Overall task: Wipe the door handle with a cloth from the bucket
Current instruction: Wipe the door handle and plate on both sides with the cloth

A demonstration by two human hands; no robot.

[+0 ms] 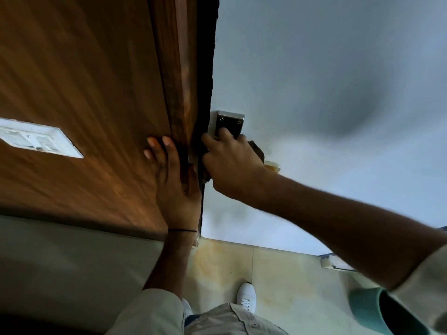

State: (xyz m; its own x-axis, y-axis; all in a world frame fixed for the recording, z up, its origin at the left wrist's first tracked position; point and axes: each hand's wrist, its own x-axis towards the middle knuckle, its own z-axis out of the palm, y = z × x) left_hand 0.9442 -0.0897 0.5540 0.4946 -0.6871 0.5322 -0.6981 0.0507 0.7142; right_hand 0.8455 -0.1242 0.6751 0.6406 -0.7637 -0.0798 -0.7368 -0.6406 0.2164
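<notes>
Two hands | right hand [232, 163] clenches brown cloth [257, 151] on metal handle plate [229, 122] | left hand [175, 180] flat, released

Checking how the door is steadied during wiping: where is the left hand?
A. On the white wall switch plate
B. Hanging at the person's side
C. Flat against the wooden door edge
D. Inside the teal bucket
C: the left hand lies open against the wooden door edge, while the right hand works at the metal handle plate.
</notes>
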